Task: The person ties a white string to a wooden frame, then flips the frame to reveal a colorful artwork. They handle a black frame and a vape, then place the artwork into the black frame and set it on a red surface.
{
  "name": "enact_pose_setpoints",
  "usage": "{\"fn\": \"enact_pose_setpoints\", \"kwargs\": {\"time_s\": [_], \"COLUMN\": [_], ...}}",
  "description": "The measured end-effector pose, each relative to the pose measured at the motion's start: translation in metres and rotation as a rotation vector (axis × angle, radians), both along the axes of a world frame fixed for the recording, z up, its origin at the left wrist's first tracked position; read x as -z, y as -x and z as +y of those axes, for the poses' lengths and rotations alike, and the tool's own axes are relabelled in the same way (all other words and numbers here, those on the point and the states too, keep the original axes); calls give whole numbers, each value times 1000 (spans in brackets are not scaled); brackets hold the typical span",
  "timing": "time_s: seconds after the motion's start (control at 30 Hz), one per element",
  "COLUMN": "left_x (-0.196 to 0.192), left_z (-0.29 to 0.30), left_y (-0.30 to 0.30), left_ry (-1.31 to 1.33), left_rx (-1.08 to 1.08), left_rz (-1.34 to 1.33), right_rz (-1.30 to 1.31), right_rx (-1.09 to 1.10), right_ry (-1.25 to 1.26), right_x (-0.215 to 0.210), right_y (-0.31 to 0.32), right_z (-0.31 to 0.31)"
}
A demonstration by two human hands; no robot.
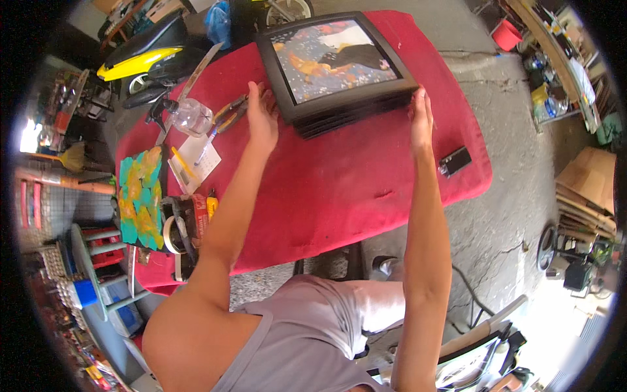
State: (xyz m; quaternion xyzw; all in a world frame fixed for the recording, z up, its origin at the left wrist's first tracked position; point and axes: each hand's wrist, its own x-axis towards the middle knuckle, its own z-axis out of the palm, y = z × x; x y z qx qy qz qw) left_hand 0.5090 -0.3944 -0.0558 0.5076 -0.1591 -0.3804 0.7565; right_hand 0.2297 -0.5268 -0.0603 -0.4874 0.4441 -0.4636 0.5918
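Observation:
A stack of black picture frames point(353, 117) lies toward the far side of the red-covered table, slightly turned. The top frame holds a colourful picture point(336, 59) with orange, grey and black areas. At the stack's left side is my left hand point(262, 124), upright with fingers stretched out and thumb apart. My right hand point(422, 121) is against the near right corner, its fingers straight and lying along the side. Neither hand wraps round the frames; whether the left palm touches them I cannot tell. Pliers point(230, 116) lie just left of my left hand.
On the table's left are a clear spray bottle point(191, 117), a paper with pens point(196, 160), a teal-and-yellow painted piece point(140, 196) and a tape roll point(172, 235). A small black box point(455, 161) lies near the right edge. A yellow-black motorbike point(147, 62) stands behind left.

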Motion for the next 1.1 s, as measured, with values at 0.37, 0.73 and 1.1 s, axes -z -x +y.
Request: {"fn": "enact_pose_setpoints", "kwargs": {"time_s": [0.37,0.73,1.1], "left_x": [29,29,58], "left_z": [-24,-16,42], "left_y": [33,18,-53], "left_ry": [393,426,398], "left_rx": [114,74,-111], "left_rz": [40,-70,66], "right_rz": [-175,-337,-333], "right_rx": [-230,-137,-234], "right_ry": [42,14,8], "right_x": [-8,2,1], "right_y": [-13,-36,-101], "right_z": [-41,-31,28]}}
